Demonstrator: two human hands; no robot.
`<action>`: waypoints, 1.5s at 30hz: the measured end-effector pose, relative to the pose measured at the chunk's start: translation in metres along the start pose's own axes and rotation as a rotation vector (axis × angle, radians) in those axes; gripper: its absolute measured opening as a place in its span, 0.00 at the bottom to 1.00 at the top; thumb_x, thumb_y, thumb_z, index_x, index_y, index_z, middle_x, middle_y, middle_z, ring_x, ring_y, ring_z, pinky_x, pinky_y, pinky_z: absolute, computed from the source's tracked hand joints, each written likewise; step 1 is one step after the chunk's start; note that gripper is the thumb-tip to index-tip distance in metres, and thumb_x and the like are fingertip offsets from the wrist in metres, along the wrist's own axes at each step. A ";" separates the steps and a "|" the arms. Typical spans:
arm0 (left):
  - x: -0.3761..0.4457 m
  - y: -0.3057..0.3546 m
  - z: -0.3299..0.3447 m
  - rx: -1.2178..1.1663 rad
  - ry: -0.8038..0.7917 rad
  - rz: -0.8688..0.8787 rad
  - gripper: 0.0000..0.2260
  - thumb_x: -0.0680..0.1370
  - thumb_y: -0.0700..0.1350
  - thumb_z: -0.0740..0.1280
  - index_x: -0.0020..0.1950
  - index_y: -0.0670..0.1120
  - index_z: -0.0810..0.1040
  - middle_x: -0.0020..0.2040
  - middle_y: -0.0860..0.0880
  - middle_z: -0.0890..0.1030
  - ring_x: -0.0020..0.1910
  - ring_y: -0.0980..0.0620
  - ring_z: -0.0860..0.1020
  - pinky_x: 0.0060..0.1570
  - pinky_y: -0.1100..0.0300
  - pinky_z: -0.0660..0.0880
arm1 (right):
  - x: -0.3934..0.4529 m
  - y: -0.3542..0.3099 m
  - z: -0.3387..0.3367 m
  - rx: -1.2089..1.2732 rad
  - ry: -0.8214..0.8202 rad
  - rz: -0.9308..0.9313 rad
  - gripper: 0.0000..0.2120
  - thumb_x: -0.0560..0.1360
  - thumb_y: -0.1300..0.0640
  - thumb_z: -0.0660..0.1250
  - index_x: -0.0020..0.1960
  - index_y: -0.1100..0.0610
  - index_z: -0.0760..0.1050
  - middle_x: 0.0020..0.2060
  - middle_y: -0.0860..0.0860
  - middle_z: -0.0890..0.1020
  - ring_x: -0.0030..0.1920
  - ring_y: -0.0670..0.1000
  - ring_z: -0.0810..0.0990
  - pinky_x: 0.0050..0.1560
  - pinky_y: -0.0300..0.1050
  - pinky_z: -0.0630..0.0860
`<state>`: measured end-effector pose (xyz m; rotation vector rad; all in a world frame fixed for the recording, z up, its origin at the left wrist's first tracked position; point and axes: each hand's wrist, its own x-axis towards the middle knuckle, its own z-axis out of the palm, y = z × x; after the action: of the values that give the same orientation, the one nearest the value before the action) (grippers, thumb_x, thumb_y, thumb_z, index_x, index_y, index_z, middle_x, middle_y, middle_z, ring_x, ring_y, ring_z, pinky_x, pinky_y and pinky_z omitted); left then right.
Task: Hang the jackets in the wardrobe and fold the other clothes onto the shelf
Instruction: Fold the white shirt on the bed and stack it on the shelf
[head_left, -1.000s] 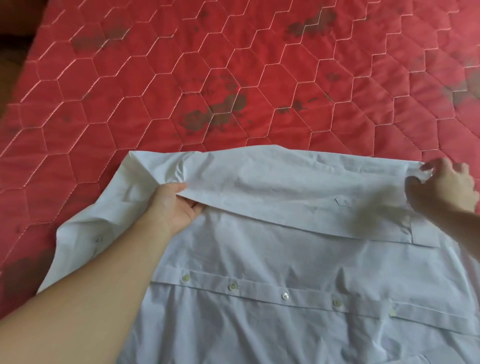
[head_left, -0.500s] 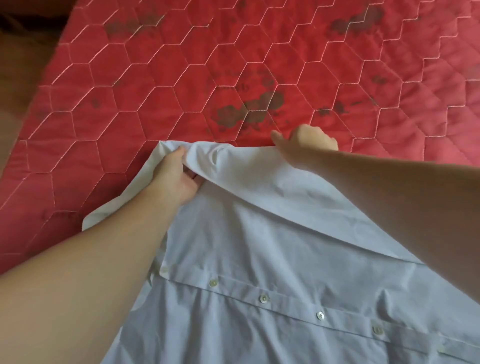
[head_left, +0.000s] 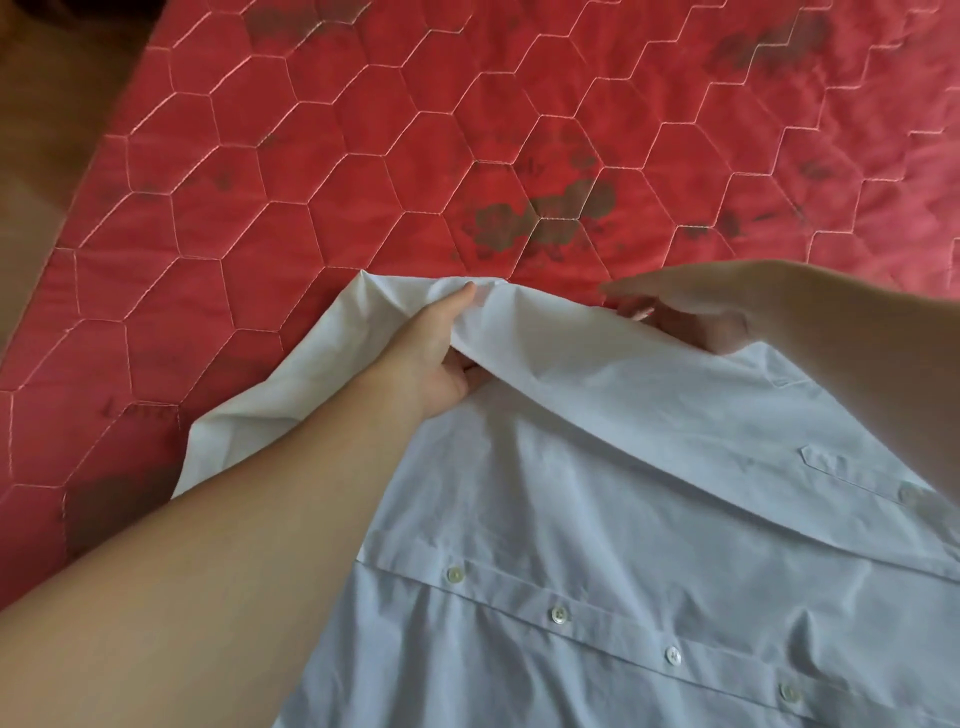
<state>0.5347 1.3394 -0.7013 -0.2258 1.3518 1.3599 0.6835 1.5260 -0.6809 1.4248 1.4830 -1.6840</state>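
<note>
Folding of the white shirt (head_left: 597, 519), spread button-side up on the red quilted bed (head_left: 363, 182), goes best if the left hand (head_left: 436, 353), pinching the turned-over edge, keeps it taut while the blurred, loosely open right hand (head_left: 691, 312) smooths the crease flat.

White buttoned shirt (head_left: 597, 519) spread flat, edge folded.

two bare forearms, sleeveless, hands ungloved
</note>
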 end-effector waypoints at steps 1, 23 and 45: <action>0.001 0.000 0.000 -0.028 -0.019 0.010 0.15 0.80 0.51 0.64 0.63 0.45 0.78 0.52 0.46 0.84 0.51 0.48 0.82 0.46 0.55 0.80 | -0.001 0.000 -0.001 -0.036 -0.014 0.025 0.18 0.76 0.42 0.66 0.50 0.57 0.75 0.38 0.54 0.82 0.37 0.53 0.83 0.46 0.48 0.80; 0.003 -0.012 0.001 -0.211 0.004 0.025 0.20 0.84 0.54 0.53 0.64 0.43 0.76 0.55 0.43 0.83 0.55 0.46 0.81 0.51 0.51 0.78 | -0.009 0.015 0.009 0.028 0.161 -0.040 0.30 0.72 0.30 0.63 0.49 0.57 0.81 0.43 0.54 0.85 0.42 0.54 0.84 0.49 0.47 0.80; 0.008 -0.016 0.001 -0.274 0.057 0.013 0.29 0.83 0.62 0.47 0.66 0.44 0.75 0.58 0.41 0.82 0.58 0.44 0.80 0.54 0.50 0.78 | -0.007 -0.015 0.015 0.496 0.093 -0.186 0.03 0.76 0.62 0.66 0.44 0.57 0.77 0.32 0.53 0.81 0.31 0.51 0.80 0.34 0.42 0.80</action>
<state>0.5449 1.3393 -0.7162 -0.4433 1.2120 1.5583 0.6669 1.5154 -0.6705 1.6702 1.3334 -2.2423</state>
